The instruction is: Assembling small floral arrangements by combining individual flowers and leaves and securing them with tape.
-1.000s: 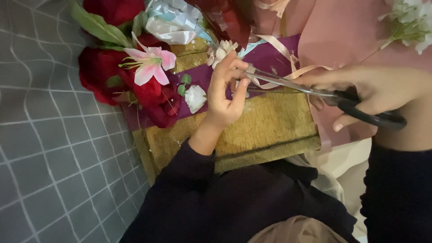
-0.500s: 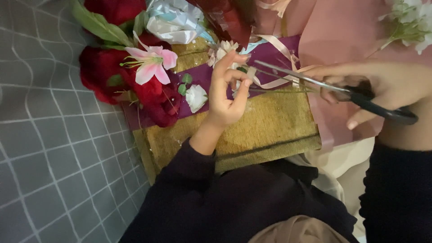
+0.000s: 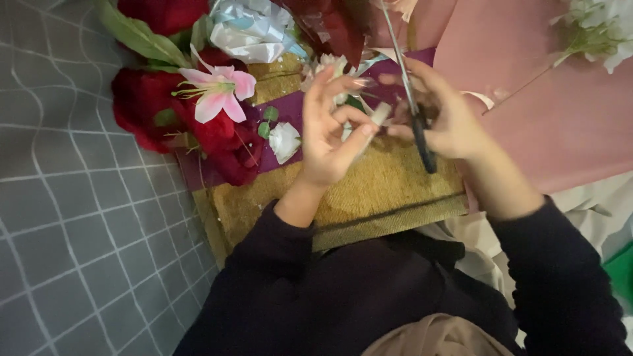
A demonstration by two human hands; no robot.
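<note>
Scissors swinging upright, right hand now closing in beside the left at frame centre.

Gold glittery sheet [image 3: 389, 191] is lying on grey grid-patterned cloth [image 3: 72, 224]; right hand [image 3: 445, 122] is gripping black-handled scissors [image 3: 412, 99], left hand [image 3: 330, 135] is pinching a small pale ribbon scrap [image 3: 377, 117], red roses [image 3: 148, 109] at upper left.

Flowers [image 3: 198, 112] lie left of the mat [image 3: 369, 198]; paper sheet [image 3: 560, 125] lies to its right.

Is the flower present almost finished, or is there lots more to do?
Looks partly done. Red roses and a pink lily already sit on the gold box. In hand: the left hand pinches a small pale piece, the right hand holds scissors. The white flowers lie apart on pink paper.
</note>
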